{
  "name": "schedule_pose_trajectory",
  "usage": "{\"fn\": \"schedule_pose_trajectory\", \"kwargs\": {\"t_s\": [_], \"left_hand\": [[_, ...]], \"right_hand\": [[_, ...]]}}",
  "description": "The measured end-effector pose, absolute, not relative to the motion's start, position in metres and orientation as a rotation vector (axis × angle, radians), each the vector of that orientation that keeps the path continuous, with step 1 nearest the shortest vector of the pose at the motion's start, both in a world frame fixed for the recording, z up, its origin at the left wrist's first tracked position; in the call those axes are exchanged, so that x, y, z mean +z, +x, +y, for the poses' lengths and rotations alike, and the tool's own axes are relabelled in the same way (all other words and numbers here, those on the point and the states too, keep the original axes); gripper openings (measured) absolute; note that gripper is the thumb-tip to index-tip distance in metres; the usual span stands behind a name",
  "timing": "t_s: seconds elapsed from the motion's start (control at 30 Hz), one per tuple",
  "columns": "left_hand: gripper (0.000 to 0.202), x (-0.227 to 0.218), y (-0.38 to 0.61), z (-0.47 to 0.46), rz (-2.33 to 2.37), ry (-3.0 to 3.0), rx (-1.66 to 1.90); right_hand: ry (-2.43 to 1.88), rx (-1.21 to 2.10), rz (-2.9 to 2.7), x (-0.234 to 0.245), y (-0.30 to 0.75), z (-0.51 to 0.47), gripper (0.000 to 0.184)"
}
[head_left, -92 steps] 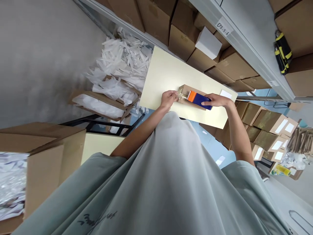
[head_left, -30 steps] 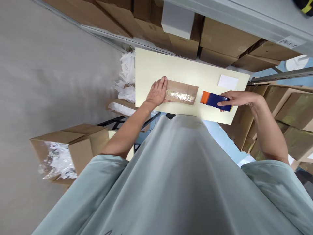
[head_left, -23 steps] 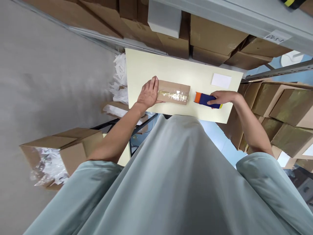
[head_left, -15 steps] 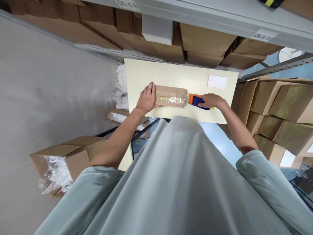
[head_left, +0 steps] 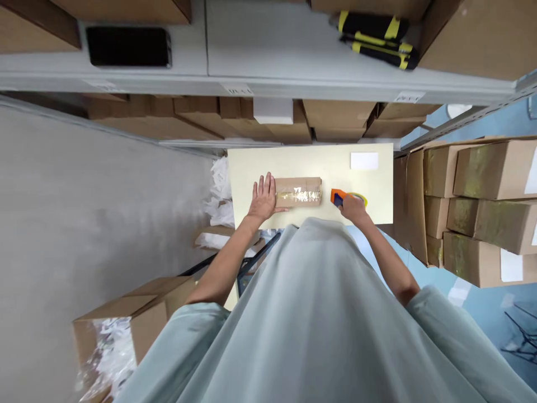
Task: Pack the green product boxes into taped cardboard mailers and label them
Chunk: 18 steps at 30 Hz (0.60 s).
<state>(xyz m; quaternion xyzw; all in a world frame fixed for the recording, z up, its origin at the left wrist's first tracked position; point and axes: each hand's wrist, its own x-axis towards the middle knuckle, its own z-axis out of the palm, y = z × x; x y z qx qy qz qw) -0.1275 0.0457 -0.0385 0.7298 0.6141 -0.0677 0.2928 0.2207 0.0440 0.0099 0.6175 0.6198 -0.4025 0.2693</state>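
Observation:
A small cardboard box (head_left: 298, 184) lies on the cream tabletop (head_left: 251, 162), with shiny clear tape along its near side. My left hand (head_left: 264, 200) rests at the box's left end, fingers spread and thumb stretched out along the near edge. To the right of the box, my right hand (head_left: 352, 208) is wrapped round an orange and dark blue tape dispenser (head_left: 337, 196). A yellow roll edge shows behind the fingers. The dispenser stands apart from the box, a short gap between them.
A white card (head_left: 364, 160) lies at the tabletop's back right. Above, a grey shelf (head_left: 268, 45) holds a black phone (head_left: 128, 47) and yellow-black box cutters (head_left: 377, 39). Stacked cartons (head_left: 478, 173) stand to the right. An open carton (head_left: 138, 319) with plastic wrap is at lower left.
My right hand has drawn the tape dispenser slightly away from the box's right end and turned it. My left hand's fingers have spread. The camera view has tilted up, showing more shelf.

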Motion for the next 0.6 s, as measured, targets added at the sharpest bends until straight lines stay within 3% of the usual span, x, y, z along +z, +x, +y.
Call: {"fn": "schedule_pose_trajectory", "kwargs": {"t_s": [0.1,0.27,0.4,0.6], "left_hand": [[0.134,-0.023,-0.103,0.036,1.621,2.016,-0.17],[0.088,0.009,-0.04,0.032,1.269,2.33,0.308],[0.084,0.048,-0.015,0.073,1.195,2.476,0.737],[0.089,0.119,-0.031,0.167,1.396,2.402,0.974]], "right_hand": [[1.896,-1.056,1.635,0.031,0.225,0.027,0.045],[2.257,-1.139,1.741,0.07,0.211,0.049,0.048],[2.308,-1.118,2.133,0.115,0.187,0.114,0.05],[1.942,-0.599,2.76,0.199,0.144,0.232,0.044]]}}
